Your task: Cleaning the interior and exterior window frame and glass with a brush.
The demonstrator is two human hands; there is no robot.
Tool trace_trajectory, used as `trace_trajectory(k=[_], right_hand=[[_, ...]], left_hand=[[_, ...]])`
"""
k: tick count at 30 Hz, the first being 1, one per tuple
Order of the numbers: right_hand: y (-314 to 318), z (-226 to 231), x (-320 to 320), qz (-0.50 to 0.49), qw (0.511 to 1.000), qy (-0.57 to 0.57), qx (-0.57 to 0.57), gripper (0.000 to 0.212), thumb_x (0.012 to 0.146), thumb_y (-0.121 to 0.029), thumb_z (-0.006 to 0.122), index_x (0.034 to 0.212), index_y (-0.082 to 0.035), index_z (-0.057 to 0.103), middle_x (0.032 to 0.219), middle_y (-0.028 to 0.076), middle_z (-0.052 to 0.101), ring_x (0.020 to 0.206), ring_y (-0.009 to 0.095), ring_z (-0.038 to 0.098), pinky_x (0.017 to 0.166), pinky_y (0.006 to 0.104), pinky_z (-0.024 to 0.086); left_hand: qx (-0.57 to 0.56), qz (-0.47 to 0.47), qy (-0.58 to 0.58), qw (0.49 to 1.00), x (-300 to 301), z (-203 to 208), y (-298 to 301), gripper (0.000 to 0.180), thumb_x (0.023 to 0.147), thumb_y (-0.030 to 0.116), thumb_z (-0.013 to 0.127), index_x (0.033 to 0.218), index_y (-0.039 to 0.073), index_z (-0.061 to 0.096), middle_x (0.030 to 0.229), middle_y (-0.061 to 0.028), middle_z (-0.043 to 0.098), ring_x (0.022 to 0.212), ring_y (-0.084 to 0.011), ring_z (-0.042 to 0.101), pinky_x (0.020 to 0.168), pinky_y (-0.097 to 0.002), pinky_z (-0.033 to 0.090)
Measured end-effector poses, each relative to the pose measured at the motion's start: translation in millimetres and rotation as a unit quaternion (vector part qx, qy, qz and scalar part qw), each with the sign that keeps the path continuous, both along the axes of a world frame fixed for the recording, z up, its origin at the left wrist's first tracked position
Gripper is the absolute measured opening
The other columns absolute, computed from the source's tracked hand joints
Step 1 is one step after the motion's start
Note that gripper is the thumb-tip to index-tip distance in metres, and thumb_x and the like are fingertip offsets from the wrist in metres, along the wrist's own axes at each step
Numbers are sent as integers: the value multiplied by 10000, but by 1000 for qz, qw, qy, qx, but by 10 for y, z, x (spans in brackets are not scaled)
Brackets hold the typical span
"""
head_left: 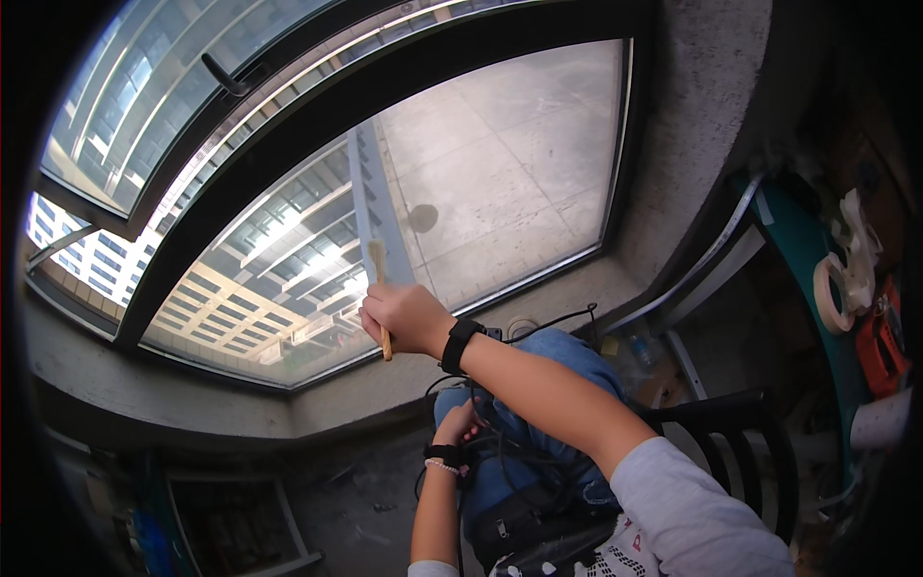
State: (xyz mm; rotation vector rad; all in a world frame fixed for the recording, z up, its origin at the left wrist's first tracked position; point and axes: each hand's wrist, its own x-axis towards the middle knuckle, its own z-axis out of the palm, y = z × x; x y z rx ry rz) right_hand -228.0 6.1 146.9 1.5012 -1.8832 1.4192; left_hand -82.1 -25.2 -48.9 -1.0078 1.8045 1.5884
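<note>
While the right hand (pixel 408 315) reaches forward, fingers curled around a slim pale-bristled wooden brush (pixel 377 256), the left hand (pixel 458 421) hangs low beside blue denim jeans (pixel 565 354), its fingers' opening and hold unclear.

Lit by daylight from the window pane (pixel 524 168) at upper centre, brightest on the building facades (pixel 226 308) beyond, streaked there with white glare. Flat, pale grey across the pane's right side. Lit softly along the right forearm (pixel 548 394), fading to deep shadow around the black chair (pixel 716 408) and the floor (pixel 361 500). Slightly soft on the bristles of the paintbrush (pixel 377 260). Bowed by fisheye distortion, darkened to black at the rim, murky and short on detail at lower left.
</note>
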Motion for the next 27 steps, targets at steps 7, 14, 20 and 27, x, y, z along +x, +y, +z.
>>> trace_trajectory(k=[7,14,20,27], right_hand=[[-50,-204,-58,73,978,-85,178,149,724,-147,481,624,-37,493,667,112,515,608,321,511,547,379,420],[-99,-217,223,166,976,-30,139,137,739,-191,492,686,-67,468,702,102,486,607,314,515,530,392,412],[-110,-11,377,247,969,-11,-9,172,716,-204,494,811,-79,422,745,94,451,616,303,507,510,374,401],[-194,21,457,142,980,-32,-133,465,712,-277,543,1072,-34,377,1038,178,416,947,325,428,828,367,356]], left_hand=[[-24,19,23,999,-42,101,66,573,832,422,284,633,-16,595,384,-31,424,273,-107,329,297,-218,274],[211,190,186,941,142,572,-142,803,708,708,149,838,28,555,611,-66,537,481,-157,495,435,-233,387],[255,276,507,776,-13,1672,-240,601,794,576,258,1181,124,341,1154,-44,415,1044,-197,416,859,-344,352],[201,334,564,728,-263,2138,-264,430,870,394,274,1160,88,360,1171,-41,401,1062,-171,399,884,-295,327]])
